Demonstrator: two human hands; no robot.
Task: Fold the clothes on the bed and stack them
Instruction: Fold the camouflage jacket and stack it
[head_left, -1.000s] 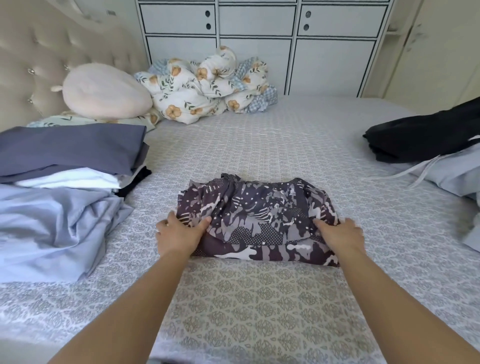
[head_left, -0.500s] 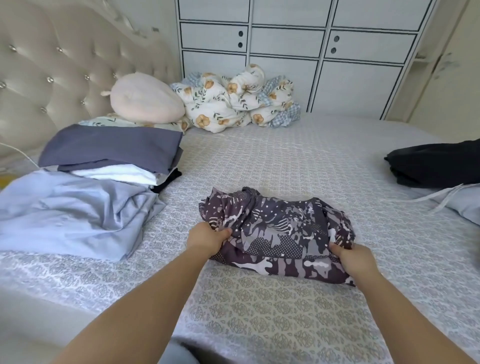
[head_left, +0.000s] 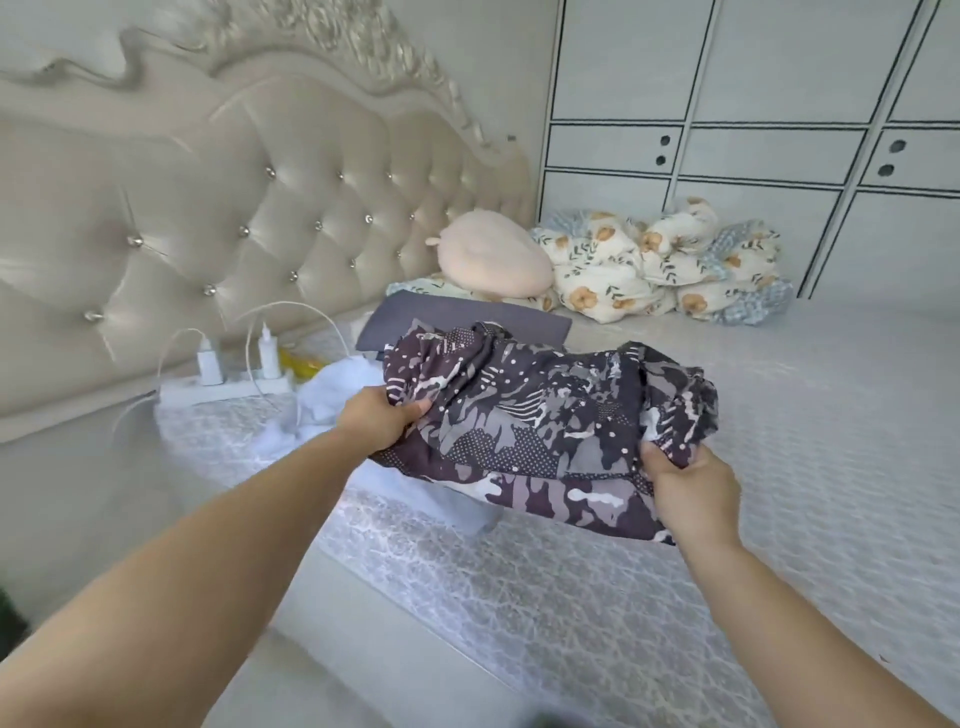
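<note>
A folded dark purple and grey patterned garment (head_left: 540, 431) hangs in the air above the bed's left part. My left hand (head_left: 376, 418) grips its left edge and my right hand (head_left: 691, 493) grips its lower right corner. Right behind and under it lies the stack of folded clothes, with a dark grey piece (head_left: 467, 325) on top and pale blue fabric (head_left: 337, 384) below. The garment hides most of the stack.
The bed (head_left: 805, 467) has a grey patterned sheet. A tufted headboard (head_left: 208, 208) stands at the left, with a white power strip and chargers (head_left: 223, 382) beside it. A pink cushion (head_left: 493, 257) and a floral quilt (head_left: 660, 265) lie at the back, before white cabinets (head_left: 779, 130).
Both hands closed on the folded patterned garment, lifted it off the bed and carried it left toward the stack. The view swung left.
</note>
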